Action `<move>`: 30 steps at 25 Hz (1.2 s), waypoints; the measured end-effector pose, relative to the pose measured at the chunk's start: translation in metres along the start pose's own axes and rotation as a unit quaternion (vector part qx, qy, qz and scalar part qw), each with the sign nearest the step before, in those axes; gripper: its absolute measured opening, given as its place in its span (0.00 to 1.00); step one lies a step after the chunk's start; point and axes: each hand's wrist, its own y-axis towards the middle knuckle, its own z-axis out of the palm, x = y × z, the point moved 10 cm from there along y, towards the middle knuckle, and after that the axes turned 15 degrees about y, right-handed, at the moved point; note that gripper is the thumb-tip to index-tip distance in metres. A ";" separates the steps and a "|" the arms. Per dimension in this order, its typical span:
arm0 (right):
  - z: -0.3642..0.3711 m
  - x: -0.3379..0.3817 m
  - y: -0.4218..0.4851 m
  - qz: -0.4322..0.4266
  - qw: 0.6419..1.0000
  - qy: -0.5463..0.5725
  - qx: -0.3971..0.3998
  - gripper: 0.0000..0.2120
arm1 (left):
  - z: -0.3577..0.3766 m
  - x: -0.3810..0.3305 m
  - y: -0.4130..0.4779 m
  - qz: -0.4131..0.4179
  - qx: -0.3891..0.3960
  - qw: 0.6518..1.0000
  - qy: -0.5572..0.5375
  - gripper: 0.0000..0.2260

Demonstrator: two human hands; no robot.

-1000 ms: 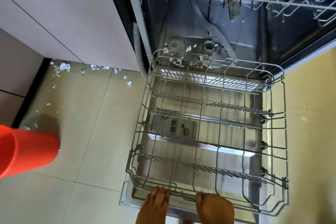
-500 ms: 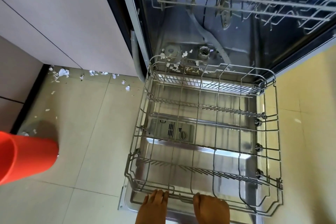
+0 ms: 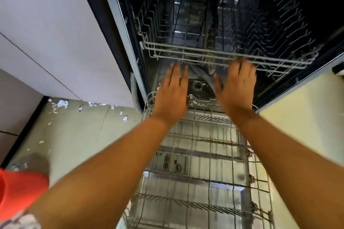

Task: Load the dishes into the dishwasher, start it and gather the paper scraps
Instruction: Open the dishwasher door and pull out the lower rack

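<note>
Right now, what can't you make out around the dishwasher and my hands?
Head view throughout.
- Left hand and right hand: fingers blurred by motion at the tips; contact with the upper rack unclear.
- Back of that rack: lost in the dark tub.
- Red container: cut off by the left edge.
- Lower rack front: cut by the bottom edge, partly behind forearms.
- Paper scraps: too small to count.

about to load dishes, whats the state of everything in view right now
dishwasher, door open
lower rack, pulled out, empty
upper rack, pushed in, empty
left hand, open, fingers straight at upper rack's front
right hand, open, fingers straight at upper rack's front
paper scraps, scattered, not gathered
</note>
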 end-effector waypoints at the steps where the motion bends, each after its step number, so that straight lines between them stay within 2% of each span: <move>1: -0.005 0.000 0.034 0.002 1.000 -0.021 0.002 0.23 | -0.023 0.000 0.032 0.010 -0.042 0.999 0.032 0.37; 2: 0.001 -0.004 0.057 0.013 0.998 -0.042 0.038 0.24 | -0.033 -0.001 0.058 0.021 -0.045 0.997 0.059 0.38; 3: 0.014 -0.012 0.069 0.023 0.994 -0.063 0.091 0.25 | -0.031 -0.001 0.077 0.031 -0.013 0.996 0.079 0.38; 5: 0.042 -0.028 0.067 0.045 0.977 -0.085 0.192 0.27 | -0.006 0.005 0.091 0.036 0.103 0.990 0.089 0.41; 6: 0.050 -0.033 0.062 0.051 0.973 -0.091 0.207 0.28 | 0.006 0.008 0.089 0.030 0.132 0.987 0.087 0.42; 9: 0.054 -0.032 0.060 0.044 0.974 -0.101 0.197 0.33 | 0.012 0.004 0.082 0.009 0.097 0.992 0.083 0.40; 12: 0.060 -0.038 0.071 0.050 0.956 -0.097 0.274 0.35 | 0.006 0.000 0.088 -0.008 0.099 0.992 0.082 0.38; 14: 0.064 -0.047 0.068 0.079 0.930 -0.116 0.339 0.36 | 0.006 -0.002 0.086 0.004 0.108 0.989 0.101 0.37; 17: 0.064 -0.057 0.049 0.162 0.913 -0.069 0.367 0.42 | 0.008 -0.003 0.064 0.022 0.115 0.986 0.120 0.37; 22: 0.059 -0.050 0.004 0.205 0.879 0.011 0.430 0.32 | -0.005 -0.011 0.019 0.019 0.100 0.990 0.100 0.29; 24: 0.054 -0.048 -0.020 0.229 0.859 0.040 0.457 0.25 | -0.007 -0.017 -0.001 0.022 0.133 0.987 0.092 0.27; 26: 0.053 -0.042 -0.045 0.215 0.844 0.031 0.490 0.18 | -0.007 -0.019 -0.021 0.021 0.169 0.982 0.078 0.28; 30: 0.041 -0.030 -0.084 0.169 0.832 -0.049 0.527 0.20 | -0.015 -0.024 -0.069 0.030 0.202 0.977 0.063 0.30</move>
